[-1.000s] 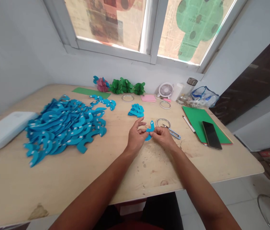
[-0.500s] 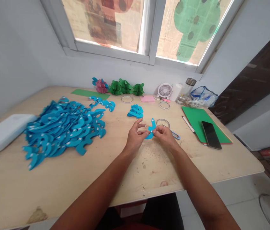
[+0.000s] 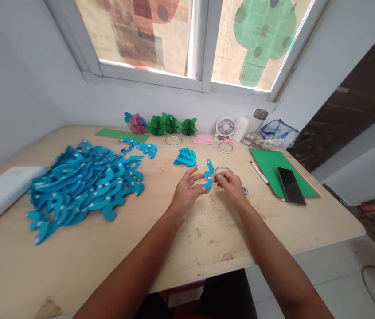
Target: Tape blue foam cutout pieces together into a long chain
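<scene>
My left hand [image 3: 186, 195] pinches a curved blue cut-out piece [image 3: 209, 183] by its lower end, between thumb and fingers. The piece stands upright and carries small white squares. Just to its right is my right hand [image 3: 230, 186], thumb and fingertips pressed together, apart from the piece; whatever they hold is too small to see. Behind that hand lies a thin ring-shaped roll [image 3: 222, 167], partly covered. A blue-handled tool [image 3: 246, 191] shows only its end. Beyond my left hand sits a small stack of blue pieces [image 3: 185, 157].
A large heap of blue cut-outs [image 3: 87, 181] covers the left, beside a white device [image 3: 8, 190]. Green paper ornaments [image 3: 170, 124], a fan [image 3: 225, 127] and a glass bottle [image 3: 255, 126] line the wall. A phone [image 3: 291, 186] rests on green sheets [image 3: 265, 161] at right.
My right hand has come off the blue piece and moved slightly right. The left hand keeps hold of the piece. The camera view has shifted a little.
</scene>
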The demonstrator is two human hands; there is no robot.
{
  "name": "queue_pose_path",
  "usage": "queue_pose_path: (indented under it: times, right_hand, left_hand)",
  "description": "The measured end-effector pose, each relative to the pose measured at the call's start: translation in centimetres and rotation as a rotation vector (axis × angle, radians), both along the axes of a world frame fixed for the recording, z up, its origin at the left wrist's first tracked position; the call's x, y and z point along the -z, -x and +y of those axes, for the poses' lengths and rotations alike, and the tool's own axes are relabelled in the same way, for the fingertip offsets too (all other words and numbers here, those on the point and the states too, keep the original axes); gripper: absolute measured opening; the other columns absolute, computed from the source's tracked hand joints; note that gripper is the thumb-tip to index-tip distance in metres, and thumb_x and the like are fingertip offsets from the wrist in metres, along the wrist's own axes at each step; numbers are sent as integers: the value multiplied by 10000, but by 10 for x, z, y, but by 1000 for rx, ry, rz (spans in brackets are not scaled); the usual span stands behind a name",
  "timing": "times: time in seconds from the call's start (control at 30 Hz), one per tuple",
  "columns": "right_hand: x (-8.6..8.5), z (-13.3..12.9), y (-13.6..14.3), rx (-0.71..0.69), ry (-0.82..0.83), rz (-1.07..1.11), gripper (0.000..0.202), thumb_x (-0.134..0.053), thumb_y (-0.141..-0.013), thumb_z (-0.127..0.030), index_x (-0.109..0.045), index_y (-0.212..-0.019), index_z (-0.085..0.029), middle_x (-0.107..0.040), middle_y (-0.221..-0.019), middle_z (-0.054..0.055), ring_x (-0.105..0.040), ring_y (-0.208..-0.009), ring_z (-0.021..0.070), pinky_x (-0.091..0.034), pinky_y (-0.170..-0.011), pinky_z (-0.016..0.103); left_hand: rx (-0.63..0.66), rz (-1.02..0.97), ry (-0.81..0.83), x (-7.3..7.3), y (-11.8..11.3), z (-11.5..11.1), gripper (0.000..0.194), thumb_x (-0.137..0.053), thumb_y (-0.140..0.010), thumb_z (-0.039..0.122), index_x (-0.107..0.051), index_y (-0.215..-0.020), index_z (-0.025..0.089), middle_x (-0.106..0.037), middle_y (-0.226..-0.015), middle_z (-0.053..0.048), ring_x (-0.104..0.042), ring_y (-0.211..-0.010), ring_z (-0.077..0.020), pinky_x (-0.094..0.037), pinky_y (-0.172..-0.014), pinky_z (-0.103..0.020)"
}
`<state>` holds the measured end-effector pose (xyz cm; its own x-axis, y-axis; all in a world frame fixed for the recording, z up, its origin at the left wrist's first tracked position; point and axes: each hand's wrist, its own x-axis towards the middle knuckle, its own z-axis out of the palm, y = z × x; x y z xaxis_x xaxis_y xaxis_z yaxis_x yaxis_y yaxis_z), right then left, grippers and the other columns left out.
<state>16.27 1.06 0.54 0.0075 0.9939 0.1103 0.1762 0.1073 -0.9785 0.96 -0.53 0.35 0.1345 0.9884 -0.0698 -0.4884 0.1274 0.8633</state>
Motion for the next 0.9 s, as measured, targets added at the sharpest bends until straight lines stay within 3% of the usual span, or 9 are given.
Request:
queue_pose_path:
  times: [0.27,0.53,0.9]
  right_hand:
    - [7,3,2,22,-65,-44,184,-590,-704,-333,-606,-808,-182,-624,-745,31,-548,-669,144,-422,-599,262]
    - [-1,-3,4,55,-190,-172,168,-548,-743,-325,-619,-786,-178,-615,-728,23,-503,-630,126,-403,-576,245]
    - [4,0,4,13,-58,51,261,-608,-689,-432,-569,-675,-173,-544,-619,3,-478,-582,117,-385,-540,238]
  left_hand:
    - [167,-198,40,-9,4,-5,655,-705,-618,132,-472,-1212,279,-552,-1154,-58,-594,-828,-102,-489,-779,-262]
    - [205,-210,41,-14,5,-7,723,-697,-614,112,-435,-1257,316,-552,-1182,-50,-589,-765,-83,-496,-740,-240]
    - [236,-128,-31,-10,0,-9,756,-726,-611,145,-415,-1276,325,-477,-1283,-75,-596,-807,-112,-500,-730,-277]
